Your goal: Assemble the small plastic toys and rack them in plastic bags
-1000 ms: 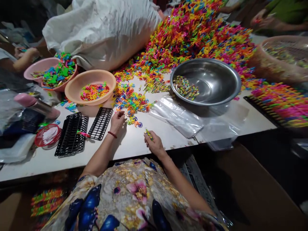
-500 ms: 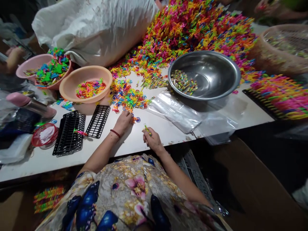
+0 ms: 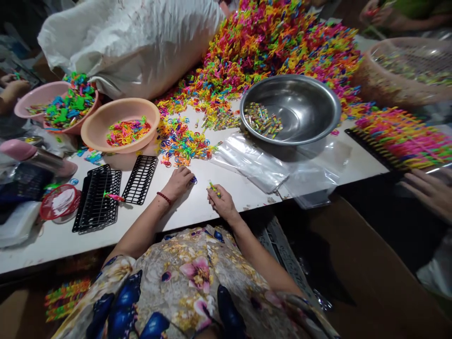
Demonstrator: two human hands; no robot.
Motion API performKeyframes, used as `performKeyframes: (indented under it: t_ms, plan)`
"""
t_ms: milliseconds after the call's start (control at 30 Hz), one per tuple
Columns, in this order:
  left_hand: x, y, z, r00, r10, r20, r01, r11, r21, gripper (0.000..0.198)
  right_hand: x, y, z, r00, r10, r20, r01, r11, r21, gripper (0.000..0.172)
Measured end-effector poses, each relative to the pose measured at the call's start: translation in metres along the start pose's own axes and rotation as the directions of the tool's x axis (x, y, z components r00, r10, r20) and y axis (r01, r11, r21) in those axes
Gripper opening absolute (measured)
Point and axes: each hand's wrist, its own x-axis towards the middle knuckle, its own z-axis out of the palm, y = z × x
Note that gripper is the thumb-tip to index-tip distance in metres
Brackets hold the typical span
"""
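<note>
My left hand [image 3: 179, 184], with a red bead bracelet at the wrist, rests low over the white table. Its fingers are closed on a small plastic piece with a blue ring [image 3: 193, 180], mostly hidden by the fingertips. My right hand [image 3: 222, 203] grips a small clear tube with yellow-green contents [image 3: 213, 188], its end pointing up and away from me. Just beyond my left hand spreads a loose group of colourful plastic pieces [image 3: 185, 143]. Similar tubes [image 3: 263, 120] lie in the steel bowl [image 3: 310, 136], and more tubes [image 3: 221, 118] are scattered left of it.
Clear plastic bags [image 3: 252, 162] lie before the bowl. Black grid racks [image 3: 97, 197], a peach basin [image 3: 88, 129] and a red basket [image 3: 47, 207] stand left. A huge heap of pieces [image 3: 268, 42] and a white sack [image 3: 134, 42] fill the back. A co-worker's hand [image 3: 429, 188] is at right.
My left hand has drawn back slightly from the loose pieces with the blue-ringed piece. My right hand keeps its tube. A co-worker's hand has appeared at the right edge; the view has shifted slightly.
</note>
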Motion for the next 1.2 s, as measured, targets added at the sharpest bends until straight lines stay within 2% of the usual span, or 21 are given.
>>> performKeyframes:
  t_ms: [67,100,167,200,233,267,300,367,433,500,567,667,767,933,1000,1100,1200]
  plan:
    - [0.003,-0.001,0.001,0.991,-0.069,-0.110,0.061,0.995,-0.078,0.023,0.001,-0.001,-0.002,1.000,0.024,0.007,-0.025,0.997,0.071,0.046]
    - [0.005,0.001,0.001,0.973,-0.121,-0.196,0.092,0.984,-0.150,0.022,0.002,-0.003,-0.003,1.000,0.029,0.004,-0.030,0.993,0.110,0.047]
    - [0.008,0.006,-0.002,0.893,-0.280,-0.352,0.137,0.915,-0.381,0.022,0.002,-0.006,-0.005,1.000,0.024,-0.009,-0.022,0.982,0.187,0.049]
    - [0.010,0.010,-0.005,0.841,-0.382,-0.383,0.139,0.836,-0.531,0.020,0.002,-0.007,-0.006,1.000,0.021,-0.012,-0.018,0.976,0.219,0.050]
    - [0.010,0.014,-0.007,0.794,-0.485,-0.366,0.128,0.723,-0.679,0.019,0.002,-0.008,-0.006,1.000,0.025,-0.011,-0.022,0.970,0.244,0.051]
    - [0.011,0.019,-0.010,0.761,-0.573,-0.304,0.115,0.581,-0.806,0.018,0.002,-0.009,-0.006,0.999,0.037,-0.005,-0.035,0.965,0.259,0.052]
    - [0.011,0.023,-0.012,0.742,-0.636,-0.211,0.109,0.425,-0.899,0.021,0.002,-0.009,-0.006,0.999,0.050,0.003,-0.049,0.962,0.269,0.052]
    - [0.009,0.029,-0.014,0.728,-0.685,-0.018,0.121,0.154,-0.981,0.028,0.002,-0.009,-0.004,0.998,0.066,0.012,-0.067,0.957,0.282,0.051]
    - [0.006,0.032,-0.013,0.724,-0.681,0.108,0.147,-0.001,-0.989,0.032,0.003,-0.008,-0.002,0.997,0.080,0.009,-0.079,0.943,0.324,0.049]
    - [0.004,0.033,-0.011,0.720,-0.674,0.165,0.161,-0.069,-0.985,0.033,0.004,-0.008,0.001,0.992,0.119,0.033,-0.122,0.912,0.392,0.048]
    - [0.003,0.031,-0.010,0.714,-0.675,0.187,0.163,-0.100,-0.982,0.034,0.005,-0.009,0.004,0.985,0.159,0.065,-0.171,0.878,0.448,0.047]
    - [0.002,0.030,-0.012,0.717,-0.671,0.187,0.151,-0.113,-0.982,0.035,0.008,-0.014,0.008,0.984,0.169,0.057,-0.176,0.870,0.460,0.047]
    - [-0.001,0.034,-0.015,0.734,-0.660,0.160,0.135,-0.090,-0.987,0.036,0.010,-0.020,0.011,0.989,0.138,0.051,-0.147,0.882,0.448,0.045]
    - [-0.013,0.047,-0.012,0.776,-0.611,0.156,0.128,-0.089,-0.988,0.034,0.007,-0.025,0.015,0.988,0.107,0.108,-0.143,0.894,0.424,0.045]
    - [-0.018,0.051,-0.010,0.800,-0.583,0.145,0.133,-0.064,-0.989,0.033,0.005,-0.024,0.015,0.980,0.131,0.146,-0.181,0.895,0.408,0.044]
    - [-0.027,0.055,-0.008,0.839,-0.534,0.100,0.135,0.027,-0.991,0.033,0.001,-0.021,0.013,0.971,0.155,0.180,-0.216,0.892,0.397,0.043]
    - [-0.033,0.056,-0.006,0.859,-0.510,0.056,0.107,0.070,-0.992,0.031,-0.003,-0.020,0.012,0.969,0.170,0.180,-0.230,0.887,0.400,0.042]
